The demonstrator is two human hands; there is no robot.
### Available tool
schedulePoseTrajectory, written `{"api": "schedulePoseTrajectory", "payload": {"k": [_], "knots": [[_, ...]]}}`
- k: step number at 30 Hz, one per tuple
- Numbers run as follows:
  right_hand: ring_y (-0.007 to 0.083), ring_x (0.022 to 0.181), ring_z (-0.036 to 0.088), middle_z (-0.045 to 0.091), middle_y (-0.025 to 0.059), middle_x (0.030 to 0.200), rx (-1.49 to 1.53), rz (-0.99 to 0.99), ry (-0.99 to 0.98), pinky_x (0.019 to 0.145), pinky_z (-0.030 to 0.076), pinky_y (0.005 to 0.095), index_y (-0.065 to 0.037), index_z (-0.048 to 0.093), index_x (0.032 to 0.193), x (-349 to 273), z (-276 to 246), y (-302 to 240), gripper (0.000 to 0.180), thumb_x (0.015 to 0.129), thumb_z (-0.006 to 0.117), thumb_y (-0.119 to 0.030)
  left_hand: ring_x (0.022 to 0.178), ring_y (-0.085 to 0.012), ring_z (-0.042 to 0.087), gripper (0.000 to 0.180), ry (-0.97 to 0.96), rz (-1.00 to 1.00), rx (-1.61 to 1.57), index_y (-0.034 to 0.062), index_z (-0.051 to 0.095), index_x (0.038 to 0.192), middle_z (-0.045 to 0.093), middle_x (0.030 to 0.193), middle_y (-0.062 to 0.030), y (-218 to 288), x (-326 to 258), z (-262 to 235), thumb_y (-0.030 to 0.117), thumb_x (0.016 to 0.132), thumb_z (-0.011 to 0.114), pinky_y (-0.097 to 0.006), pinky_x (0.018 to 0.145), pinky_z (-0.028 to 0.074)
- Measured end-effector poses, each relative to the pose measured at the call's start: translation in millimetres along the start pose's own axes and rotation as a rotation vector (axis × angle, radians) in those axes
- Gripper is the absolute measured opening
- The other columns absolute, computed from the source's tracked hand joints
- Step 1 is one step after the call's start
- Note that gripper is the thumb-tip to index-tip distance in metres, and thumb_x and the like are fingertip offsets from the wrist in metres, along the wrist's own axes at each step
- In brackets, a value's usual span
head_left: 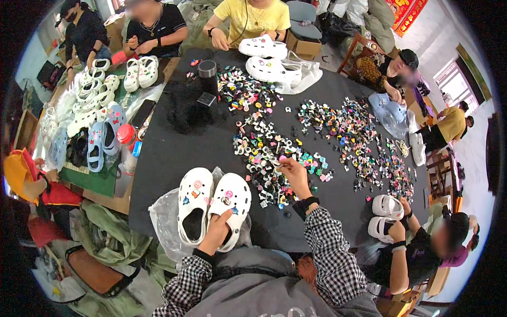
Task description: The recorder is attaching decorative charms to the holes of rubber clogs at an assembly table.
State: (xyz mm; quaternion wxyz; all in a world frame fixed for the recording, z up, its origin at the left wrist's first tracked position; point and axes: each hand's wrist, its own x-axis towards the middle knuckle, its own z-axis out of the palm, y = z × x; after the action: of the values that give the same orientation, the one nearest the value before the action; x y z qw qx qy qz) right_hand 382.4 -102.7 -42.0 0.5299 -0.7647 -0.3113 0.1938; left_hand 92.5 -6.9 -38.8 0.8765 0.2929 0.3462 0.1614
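Observation:
A pair of white clogs lies in front of me, partly on clear plastic wrapping (158, 216). My left hand (215, 232) grips the right clog (238, 198) at its opening, thumb on the upper edge and fingers out of sight inside. A few colourful charms sit in the holes of this clog and of the left clog (186, 208) beside it. My right hand (296, 175) reaches to the near edge of a pile of small shoe charms (261, 145). Its fingertips are pinched together among the charms; whatever is between them is too small to make out.
More charms form a second pile (343, 127) to the right on the black table (158, 153). A dark cylinder (208, 76) stands at the back left. White clogs (264, 68) lie across from me. Co-workers sit around, one handling white clogs (387, 207) at right. A side table holds more clogs (96, 140).

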Motion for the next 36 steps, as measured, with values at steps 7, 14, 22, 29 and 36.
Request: {"api": "schedulePoseTrajectory", "payload": {"k": [7, 14, 22, 29, 36], "knots": [[0.0121, 0.078, 0.065, 0.068, 0.0063, 0.089, -0.027, 0.027, 0.035, 0.069, 0.050, 0.0246, -0.003, 0.065, 0.106, -7, 0, 1, 0.026, 0.081, 0.061, 0.000, 0.108, -0.0193, 0.055, 0.037, 0.018, 0.002, 0.032, -0.0044, 0.048, 0.124, 0.057, 0.120, -0.0094, 2, -1, 4, 0.011, 0.091, 0.056, -0.029, 0.092, 0.044], [0.0084, 0.077, 0.056, 0.064, 0.0024, 0.089, 0.311, 0.118, 0.010, 0.069, 0.043, 0.0221, -0.003, 0.062, 0.114, -17, -4, 2, 0.029, 0.085, 0.057, -0.002, 0.111, -0.0202, 0.054, 0.039, 0.009, -0.007, -0.031, -0.0043, 0.044, 0.127, 0.054, 0.124, -0.0101, 0, 1, 2, 0.007, 0.091, 0.055, -0.031, 0.094, 0.044], [0.0049, 0.074, 0.052, 0.059, -0.0032, 0.088, 0.534, 0.274, 0.185, 0.067, 0.042, 0.0197, -0.004, 0.061, 0.109, -47, -44, 1, 0.021, 0.088, 0.057, -0.003, 0.112, -0.0237, 0.054, 0.035, -0.091, 0.078, -0.078, -0.0028, 0.046, 0.125, 0.055, 0.123, -0.0106, -2, 3, 4, 0.003, 0.091, 0.051, -0.037, 0.098, 0.043], [0.0054, 0.070, 0.051, 0.060, -0.0003, 0.089, 0.487, 0.320, 0.466, 0.060, 0.041, 0.0198, -0.002, 0.062, 0.107, -89, -85, 24, 0.022, 0.086, 0.058, -0.003, 0.107, -0.0217, 0.057, 0.034, -0.076, 0.071, -0.016, -0.0087, 0.049, 0.121, 0.057, 0.120, -0.0126, -3, 3, -3, 0.011, 0.092, 0.052, -0.034, 0.095, 0.044], [0.0126, 0.078, 0.060, 0.062, 0.0072, 0.092, 0.461, 0.433, 0.687, 0.068, 0.050, 0.0230, 0.002, 0.058, 0.105, -114, -96, 74, 0.020, 0.086, 0.057, -0.001, 0.112, -0.0223, 0.054, 0.037, -0.051, 0.024, -0.045, -0.0076, 0.045, 0.125, 0.055, 0.122, -0.0123, -2, 4, -1, 0.009, 0.092, 0.053, -0.035, 0.098, 0.042]]}}
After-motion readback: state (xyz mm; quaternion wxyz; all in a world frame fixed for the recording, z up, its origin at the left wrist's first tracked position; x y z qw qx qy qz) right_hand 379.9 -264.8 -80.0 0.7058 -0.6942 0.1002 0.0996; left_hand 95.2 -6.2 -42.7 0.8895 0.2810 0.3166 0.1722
